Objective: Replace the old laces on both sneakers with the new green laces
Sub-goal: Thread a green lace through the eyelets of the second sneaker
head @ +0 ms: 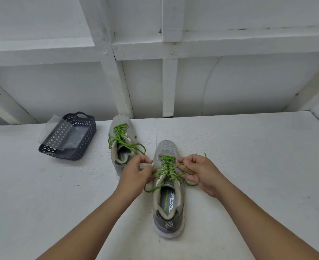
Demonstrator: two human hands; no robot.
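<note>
while both hands pinch the green lace, clear plastic fills the basket.

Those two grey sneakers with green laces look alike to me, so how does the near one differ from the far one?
The near grey mesh sneaker has both hands at its green lace: the left hand and right hand each pinch a strand. The far grey mesh sneaker is untouched, its lace ends lying loose. The near one sits closer to the person; the far one lies nearer the dark perforated plastic basket. Both stand upright, toes pointing away, fully threaded in green.
</note>
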